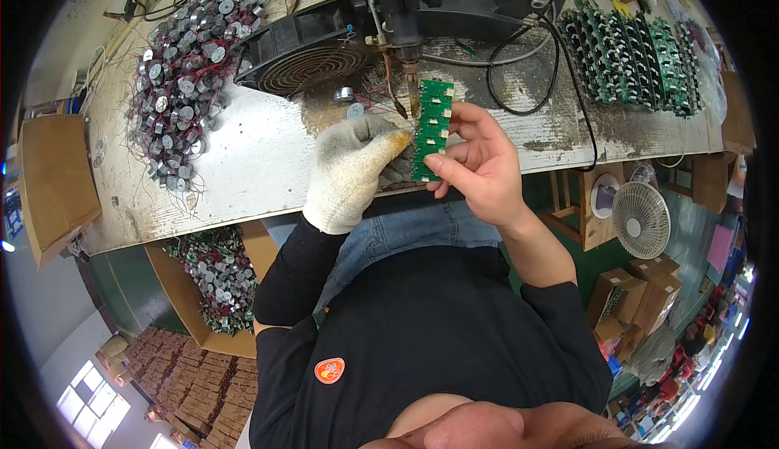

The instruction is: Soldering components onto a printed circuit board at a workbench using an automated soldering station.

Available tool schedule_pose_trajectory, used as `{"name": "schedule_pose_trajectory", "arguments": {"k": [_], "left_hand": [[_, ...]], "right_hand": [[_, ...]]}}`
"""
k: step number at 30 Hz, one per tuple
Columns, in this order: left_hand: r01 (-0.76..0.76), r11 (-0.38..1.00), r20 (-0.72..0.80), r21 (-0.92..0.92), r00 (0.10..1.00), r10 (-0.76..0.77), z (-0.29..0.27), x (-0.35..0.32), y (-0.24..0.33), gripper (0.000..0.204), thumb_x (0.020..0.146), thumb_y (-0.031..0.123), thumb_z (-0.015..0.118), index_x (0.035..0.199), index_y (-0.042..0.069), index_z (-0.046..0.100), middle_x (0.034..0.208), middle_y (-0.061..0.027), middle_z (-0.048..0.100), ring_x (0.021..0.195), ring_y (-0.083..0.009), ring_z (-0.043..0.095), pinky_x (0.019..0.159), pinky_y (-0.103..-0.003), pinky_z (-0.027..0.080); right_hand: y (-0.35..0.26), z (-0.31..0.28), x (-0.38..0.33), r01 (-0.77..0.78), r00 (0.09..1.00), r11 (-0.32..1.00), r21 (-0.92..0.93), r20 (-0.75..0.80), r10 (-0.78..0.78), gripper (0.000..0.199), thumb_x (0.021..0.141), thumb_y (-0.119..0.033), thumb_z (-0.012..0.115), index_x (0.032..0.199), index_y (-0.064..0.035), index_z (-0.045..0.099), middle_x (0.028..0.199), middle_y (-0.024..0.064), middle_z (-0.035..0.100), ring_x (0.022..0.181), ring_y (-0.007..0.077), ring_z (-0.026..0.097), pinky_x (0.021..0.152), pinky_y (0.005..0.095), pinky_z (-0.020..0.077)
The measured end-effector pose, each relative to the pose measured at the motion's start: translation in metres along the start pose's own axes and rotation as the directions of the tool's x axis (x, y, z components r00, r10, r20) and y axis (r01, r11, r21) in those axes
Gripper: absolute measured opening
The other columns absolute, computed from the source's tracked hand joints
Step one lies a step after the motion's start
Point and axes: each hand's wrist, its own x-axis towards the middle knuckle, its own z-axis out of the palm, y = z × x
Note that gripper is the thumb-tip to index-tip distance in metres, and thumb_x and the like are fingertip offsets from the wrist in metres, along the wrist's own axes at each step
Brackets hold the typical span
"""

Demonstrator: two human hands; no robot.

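Observation:
My right hand, bare, grips a long green circuit board by its right edge, thumb on the face and fingers behind. White connectors sit in a row along the board, which is held nearly upright under a fixed soldering iron. My left hand wears a white work glove with a stained fingertip. Its fingers are pinched together at the board's left edge, and what they hold is hidden. The iron's tip and a thin copper-coloured feed tube end close to the board's upper left edge.
Left on the worktable lies a large heap of small round metal motors with red wires. A black fan housing stands behind my left hand. Rows of green boards fill the right side. A cardboard box of wired parts sits below the table.

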Motion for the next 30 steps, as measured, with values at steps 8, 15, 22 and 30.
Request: {"name": "schedule_pose_trajectory", "arguments": {"k": [8, 15, 22, 30], "left_hand": [[-0.007, 1.000, 0.004, -0.015, 1.000, 0.007, -0.005, 0.005, -0.012, 0.020, 0.088, 0.016, 0.061, 0.088, -0.003, 0.064, 0.075, -0.0028, 0.063, 0.067, -0.0071, 0.058, 0.059, -0.021, 0.046], [-0.207, 0.940, -0.016, 0.270, 0.976, 0.219, -0.014, -0.009, -0.011, 0.028, 0.078, 0.017, 0.070, 0.093, -0.005, 0.061, 0.084, -0.0100, 0.064, 0.075, -0.0166, 0.060, 0.069, -0.030, 0.050], [-0.519, 0.376, 0.094, 0.768, 0.672, 0.735, -0.061, -0.007, -0.009, 0.045, 0.069, 0.007, 0.070, 0.111, 0.002, 0.054, 0.117, -0.0187, 0.051, 0.107, -0.0332, 0.054, 0.088, -0.035, 0.047], [0.157, 0.486, -0.487, 0.859, 0.539, 0.687, -0.157, -0.012, 0.017, 0.024, 0.076, 0.020, 0.071, 0.093, 0.004, 0.063, 0.085, -0.0118, 0.065, 0.077, -0.0279, 0.064, 0.070, -0.036, 0.050]], "right_hand": [[0.002, 0.001, 0.002, -0.030, 1.000, 0.999, 0.013, -0.007, 0.030, 0.052, 0.082, 0.007, 0.062, 0.128, 0.0019, 0.038, 0.109, 0.0123, 0.052, 0.067, 0.0130, 0.063, 0.052, 0.0210, 0.0511], [0.005, 0.003, 0.001, -0.054, 0.998, 0.998, 0.014, -0.027, 0.055, 0.054, 0.082, 0.007, 0.063, 0.129, 0.0006, 0.037, 0.110, 0.0126, 0.052, 0.068, 0.0140, 0.062, 0.052, 0.0229, 0.0515], [0.008, -0.007, 0.008, 0.016, 0.988, 0.990, -0.143, -0.148, -0.037, 0.050, 0.084, 0.006, 0.061, 0.129, 0.0032, 0.039, 0.109, 0.0139, 0.057, 0.067, 0.0141, 0.062, 0.052, 0.0226, 0.0501], [0.015, -0.008, 0.012, 0.067, 0.993, 0.988, -0.139, -0.091, -0.080, 0.048, 0.084, 0.006, 0.060, 0.128, 0.0053, 0.039, 0.107, 0.0141, 0.057, 0.066, 0.0131, 0.062, 0.048, 0.0217, 0.0491]]}}
